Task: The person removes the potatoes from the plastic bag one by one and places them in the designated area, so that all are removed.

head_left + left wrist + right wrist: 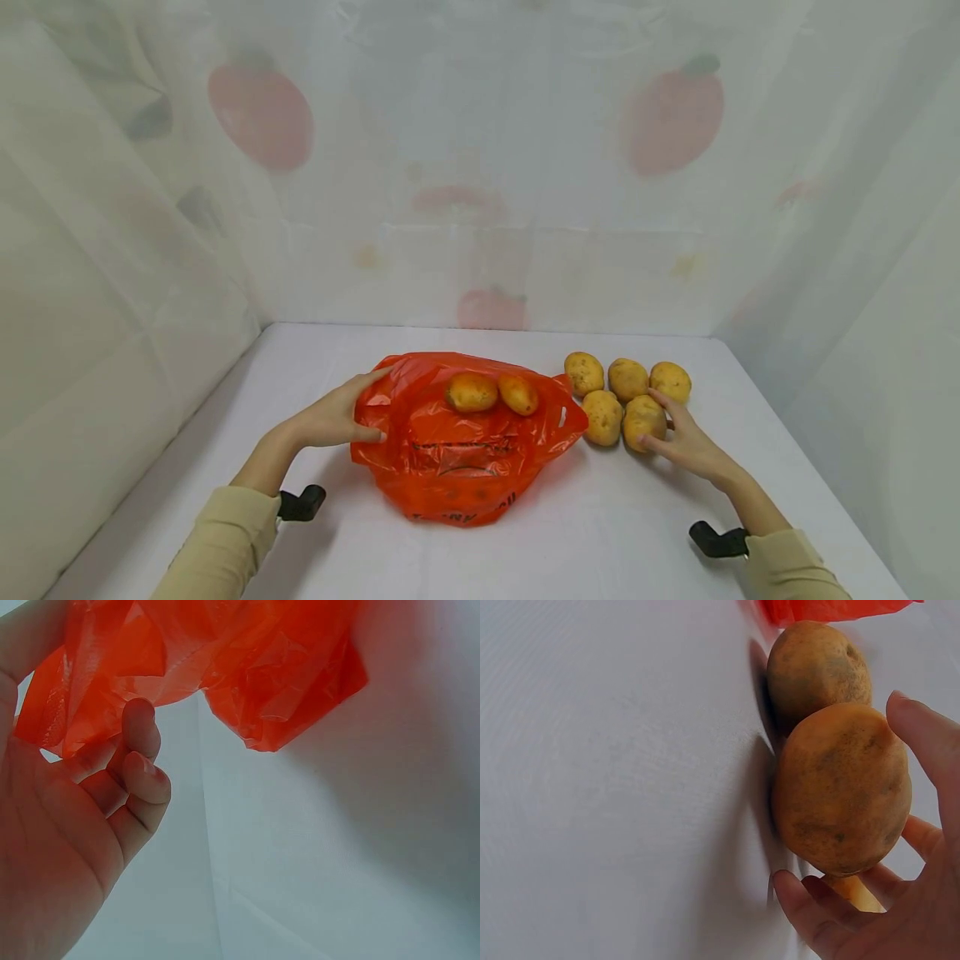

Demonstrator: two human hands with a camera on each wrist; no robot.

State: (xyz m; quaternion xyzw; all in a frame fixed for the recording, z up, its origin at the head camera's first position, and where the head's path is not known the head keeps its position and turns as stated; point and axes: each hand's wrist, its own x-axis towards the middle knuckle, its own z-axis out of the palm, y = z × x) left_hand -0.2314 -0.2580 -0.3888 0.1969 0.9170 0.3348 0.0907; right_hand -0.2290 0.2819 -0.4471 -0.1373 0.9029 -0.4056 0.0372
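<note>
My right hand (690, 446) has its grip curling round one potato (643, 421), thumb on one flank and fingertips (791, 889) tucked under the other; the wrist view shows it cradled but still resting on the counter (615, 533), so I judge this the moment of taking hold, not yet the lift; my left hand (333, 414) pinches the near-left edge of the orange plastic bag (457, 467), fingers clenched on the film, holding it in place. The held potato sits in a cluster of five near the counter's right edge, touching its neighbour (602, 417) on the bag side; three more (627, 378) lie just behind. Two potatoes (491, 392) already rest on the bag at the counter's middle. Next, I reckon, the grip must close firmly, lift clear of the neighbours without rolling them, and carry leftward to the bag while the left hand keeps the film steady.
</note>
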